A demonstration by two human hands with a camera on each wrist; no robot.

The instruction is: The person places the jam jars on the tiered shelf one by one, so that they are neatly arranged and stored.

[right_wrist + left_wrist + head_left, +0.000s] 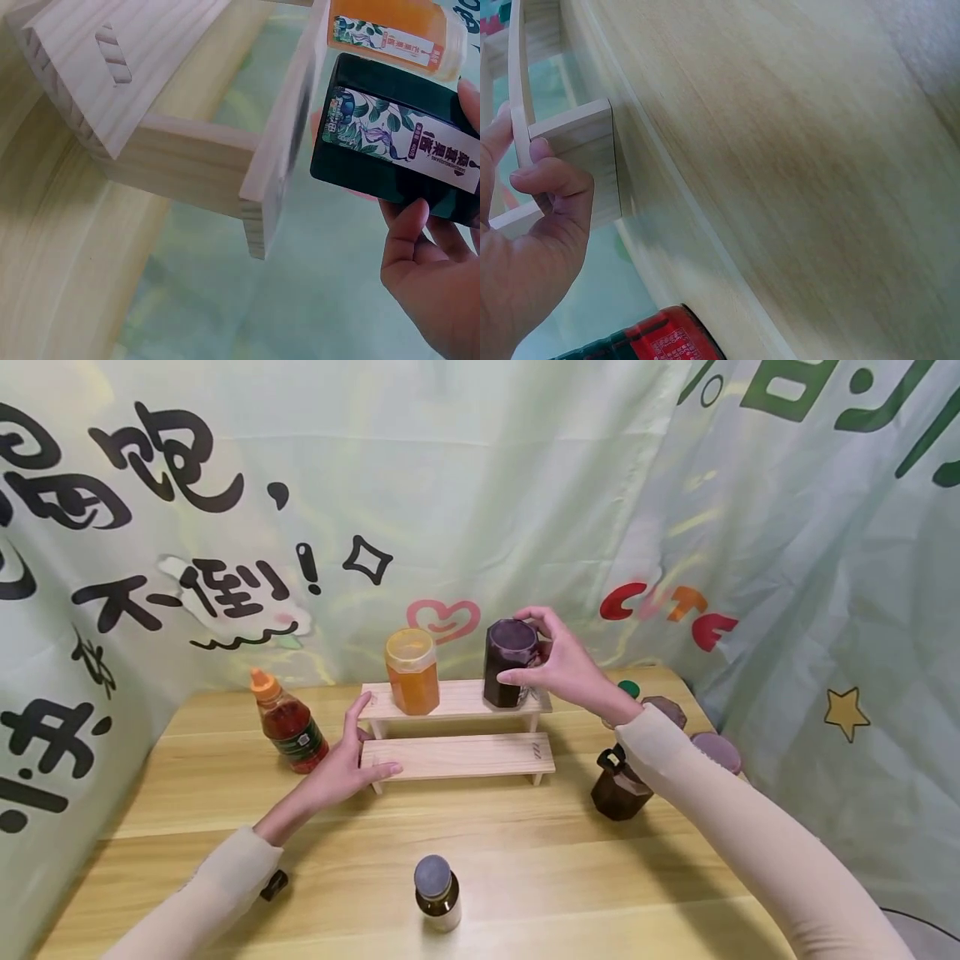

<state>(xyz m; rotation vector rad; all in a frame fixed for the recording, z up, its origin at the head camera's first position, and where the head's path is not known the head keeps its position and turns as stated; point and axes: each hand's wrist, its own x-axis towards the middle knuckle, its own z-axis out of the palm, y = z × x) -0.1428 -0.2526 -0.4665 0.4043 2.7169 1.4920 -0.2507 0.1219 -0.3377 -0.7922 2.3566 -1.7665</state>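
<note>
A two-tier wooden rack (457, 756) stands at the middle of the table. My left hand (341, 768) holds its left end, with thumb and fingers around the board edge in the left wrist view. At the right end of the upper tier, my right hand (566, 668) grips a dark jar (501, 675) between thumb and fingers. The jar is upright, and its label (405, 139) shows in the right wrist view, the base right at the upper board. An amber jar (415, 689) stands at the left on that same tier.
A red sauce bottle (292, 727) with an orange cap stands left of the rack. Near the front is a small brown bottle (437, 893). A dark brown jar (618, 793), a purple lid (716, 750) and a green cap (628, 688) appear around my right forearm. A small black object (274, 885) lies by my left sleeve.
</note>
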